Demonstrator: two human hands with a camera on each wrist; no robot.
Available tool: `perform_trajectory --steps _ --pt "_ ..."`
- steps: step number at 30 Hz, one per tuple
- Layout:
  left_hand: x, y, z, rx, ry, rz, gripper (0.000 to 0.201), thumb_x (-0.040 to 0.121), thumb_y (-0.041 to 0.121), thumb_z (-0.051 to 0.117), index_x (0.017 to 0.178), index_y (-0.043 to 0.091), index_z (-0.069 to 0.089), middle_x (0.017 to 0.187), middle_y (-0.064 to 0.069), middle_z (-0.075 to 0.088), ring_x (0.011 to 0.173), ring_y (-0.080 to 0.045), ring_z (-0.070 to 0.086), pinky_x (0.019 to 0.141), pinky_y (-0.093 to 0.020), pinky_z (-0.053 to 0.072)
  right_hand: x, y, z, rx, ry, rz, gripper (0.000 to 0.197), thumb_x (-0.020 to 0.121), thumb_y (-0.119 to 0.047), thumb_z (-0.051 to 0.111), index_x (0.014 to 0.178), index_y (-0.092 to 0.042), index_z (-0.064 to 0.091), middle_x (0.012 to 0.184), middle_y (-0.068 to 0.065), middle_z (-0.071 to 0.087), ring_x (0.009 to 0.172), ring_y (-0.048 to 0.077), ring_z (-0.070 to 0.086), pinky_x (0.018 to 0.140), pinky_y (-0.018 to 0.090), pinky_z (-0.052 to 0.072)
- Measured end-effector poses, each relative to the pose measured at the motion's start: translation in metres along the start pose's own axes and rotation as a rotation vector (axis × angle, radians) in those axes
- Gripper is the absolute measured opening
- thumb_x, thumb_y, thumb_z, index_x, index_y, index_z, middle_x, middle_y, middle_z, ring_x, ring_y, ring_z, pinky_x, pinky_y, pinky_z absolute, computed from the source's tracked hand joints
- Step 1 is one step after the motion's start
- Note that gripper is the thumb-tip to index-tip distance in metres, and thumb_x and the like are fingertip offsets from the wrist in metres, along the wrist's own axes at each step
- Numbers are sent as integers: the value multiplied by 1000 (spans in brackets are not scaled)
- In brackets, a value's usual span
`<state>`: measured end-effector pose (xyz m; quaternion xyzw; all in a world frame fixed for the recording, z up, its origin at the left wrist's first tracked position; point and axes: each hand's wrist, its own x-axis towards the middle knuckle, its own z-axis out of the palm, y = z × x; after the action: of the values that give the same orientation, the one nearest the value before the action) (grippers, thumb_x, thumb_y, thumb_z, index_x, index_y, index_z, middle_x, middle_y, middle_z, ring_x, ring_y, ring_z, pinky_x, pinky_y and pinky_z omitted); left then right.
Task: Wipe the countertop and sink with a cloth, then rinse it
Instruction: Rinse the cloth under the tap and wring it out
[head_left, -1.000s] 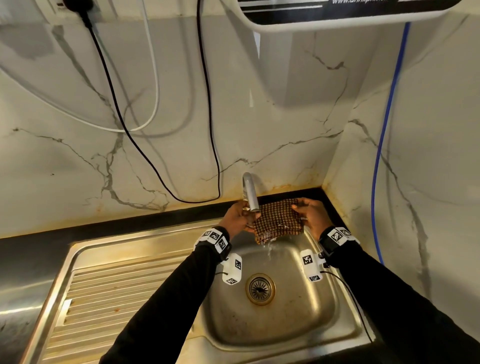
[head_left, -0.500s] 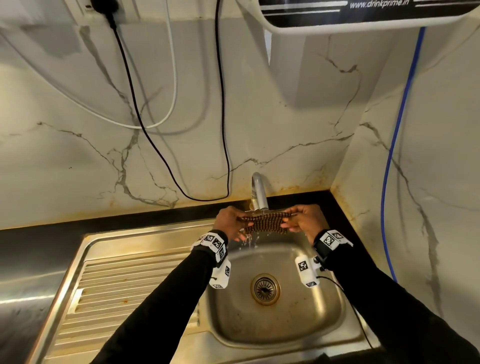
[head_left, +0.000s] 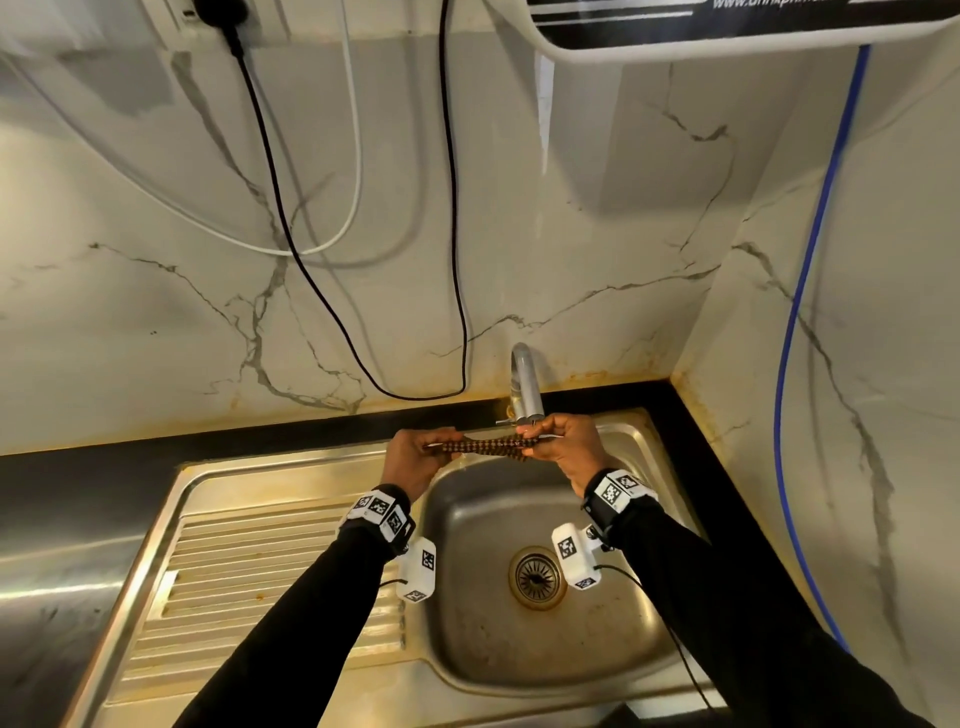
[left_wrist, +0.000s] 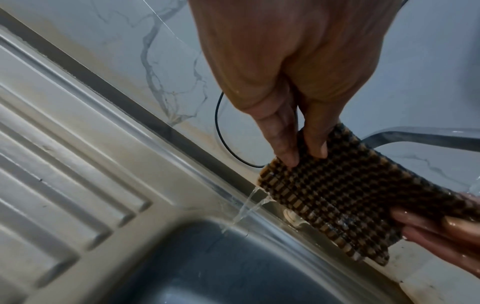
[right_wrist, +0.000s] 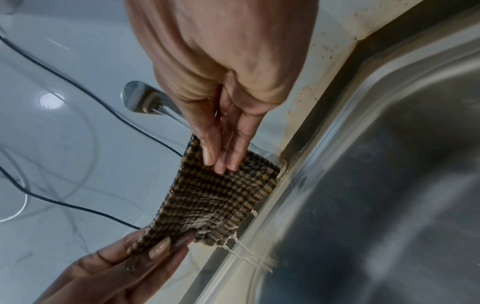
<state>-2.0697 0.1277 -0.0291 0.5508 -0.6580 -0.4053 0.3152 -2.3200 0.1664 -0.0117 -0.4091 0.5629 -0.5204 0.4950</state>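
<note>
A brown checked cloth (head_left: 488, 446) is stretched flat and level under the steel tap (head_left: 525, 384), above the back of the sink bowl (head_left: 498, 639). My left hand (head_left: 415, 460) pinches its left edge and my right hand (head_left: 563, 441) pinches its right edge. In the left wrist view, my left fingers (left_wrist: 285, 148) lie on the cloth (left_wrist: 337, 191) and water runs off a corner into the bowl. In the right wrist view, my right fingers (right_wrist: 221, 156) press on the wet cloth (right_wrist: 221, 197), with drips falling from its lower edge.
The ridged steel draining board (head_left: 249, 582) lies left of the bowl, and the drain (head_left: 537, 577) sits mid-bowl. Black countertop (head_left: 78, 478) borders the sink. Black and white cables (head_left: 452, 208) hang on the marble wall; a blue hose (head_left: 800, 312) runs down the right wall.
The cloth, held up facing me a second ago, has been turned flat and stretched out level under the tap. My hands have moved further apart.
</note>
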Motion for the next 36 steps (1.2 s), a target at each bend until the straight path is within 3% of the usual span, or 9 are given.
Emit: perform_trajectory --steps 5,8,11,15,20,24,28,33,36 --pt "4 1 2 28 -12 6 27 83 12 83 107 23 80 113 9 76 100 6 67 87 -6 49 3 6 -3 35 20 33 24 67 32 67 77 10 62 101 30 73 97 29 75 75 36 63" --pt "9 6 8 36 -6 27 29 83 7 83 106 25 80 116 9 75 105 3 66 93 -8 47 3 8 -10 23 50 39 22 67 31 68 82 19 60 100 28 74 100 34 74 83 46 62" --pt "13 10 19 54 -30 39 30 84 4 81 109 22 80 114 9 75 102 5 66 89 1 43 -2 5 -22 39 65 10 20 68 31 68 82 19 59 98 24 75 95 31 75 78 39 63" --pt "15 14 41 91 -72 88 33 85 4 79 110 24 79 106 12 78 102 0 70 100 -19 51 -11 4 -45 71 122 2 21 68 32 65 76 13 62 96 24 76 92 29 76 73 35 63" --pt "21 26 73 115 -126 132 32 85 11 80 112 29 79 101 16 78 97 4 70 97 -21 53 -17 8 -81 105 162 4 25 68 33 63 73 8 60 98 23 76 95 32 75 76 37 63" --pt "22 40 91 123 -170 203 40 86 12 79 122 29 74 112 10 76 106 0 68 97 -12 49 -21 10 -99 135 174 1 29 68 32 63 72 4 58 99 23 76 99 33 74 84 44 61" --pt "24 42 102 142 -195 196 35 88 13 77 117 32 76 115 12 75 109 3 64 87 4 40 -21 7 -104 190 199 60 32 70 32 61 71 1 57 103 27 73 105 40 70 90 52 58" --pt "26 35 87 173 -178 163 29 90 12 77 114 27 77 106 13 76 98 1 68 94 -17 53 -20 7 -89 176 182 90 30 69 31 65 73 3 58 101 24 75 102 42 71 90 55 58" --pt "27 20 69 176 -145 160 28 88 15 79 113 28 78 100 11 78 94 -1 72 91 -26 59 -19 3 -68 109 158 86 28 70 30 67 75 3 59 101 25 75 98 38 73 82 47 62"
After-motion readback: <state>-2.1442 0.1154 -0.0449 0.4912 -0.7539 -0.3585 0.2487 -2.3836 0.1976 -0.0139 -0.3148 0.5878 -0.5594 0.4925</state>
